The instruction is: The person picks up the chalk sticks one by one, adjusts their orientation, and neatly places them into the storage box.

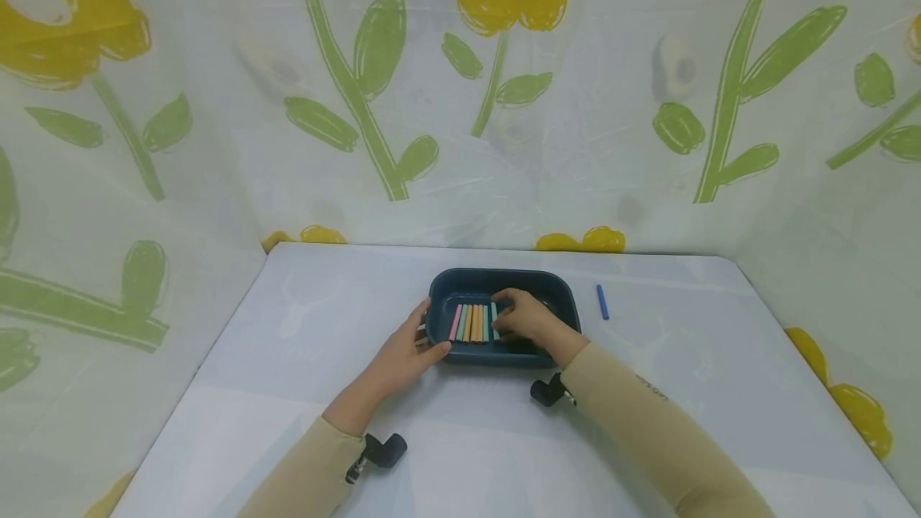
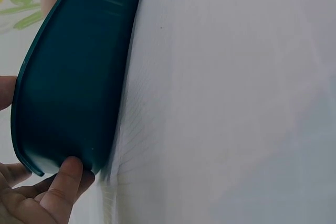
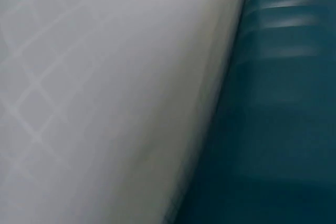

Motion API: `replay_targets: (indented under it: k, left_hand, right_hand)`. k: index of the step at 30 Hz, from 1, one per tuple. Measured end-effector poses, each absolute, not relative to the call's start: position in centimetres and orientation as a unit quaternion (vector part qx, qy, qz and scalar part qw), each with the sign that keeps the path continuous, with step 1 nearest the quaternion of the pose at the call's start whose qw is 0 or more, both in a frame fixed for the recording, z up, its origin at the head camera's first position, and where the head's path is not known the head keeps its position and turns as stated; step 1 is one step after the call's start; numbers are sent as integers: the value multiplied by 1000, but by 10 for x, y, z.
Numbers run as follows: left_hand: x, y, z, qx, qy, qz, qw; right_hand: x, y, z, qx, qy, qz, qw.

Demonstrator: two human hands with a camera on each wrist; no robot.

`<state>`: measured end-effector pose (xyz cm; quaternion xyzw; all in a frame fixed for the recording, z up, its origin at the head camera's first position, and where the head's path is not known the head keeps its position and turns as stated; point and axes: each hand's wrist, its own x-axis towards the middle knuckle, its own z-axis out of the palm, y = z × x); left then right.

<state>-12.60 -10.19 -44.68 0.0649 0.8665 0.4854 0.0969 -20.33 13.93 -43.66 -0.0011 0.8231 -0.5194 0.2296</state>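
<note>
A dark blue-green tray stands on the table, holding a row of pastel chalk sticks in pink, green and yellow-orange. At its left end my left hand grips the tray, with the thumb at the front rim. The left wrist view shows fingers of that hand against the tray's end wall. Inside the tray, my right hand pinches a green chalk stick at the right of the row. The right wrist view shows only the tray's outer wall, with that hand out of sight.
A blue stick lies on the white-covered table, right of the tray. Behind the table hangs a flower-printed sheet, which also runs along both sides. A small black wrist camera sits under the right sleeve.
</note>
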Motion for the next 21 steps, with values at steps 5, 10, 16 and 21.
replay_targets:
  k: [5, 10, 16, 21]
  left_hand:
    - [-126, -102, -447, 65, 866, 487, 96]
    - [-127, -102, -448, 61, 865, 488, 98]
    - [-126, -102, -449, 61, 865, 489, 100]
    - [-126, -102, -449, 62, 864, 489, 99]
  right_hand:
    - [-204, 138, -439, 2, 830, -512, 224]
    - [-204, 138, -441, -1, 829, -512, 225]
    - [-205, 138, -442, 4, 827, -515, 225]
    - [-204, 139, -441, 7, 825, -517, 226]
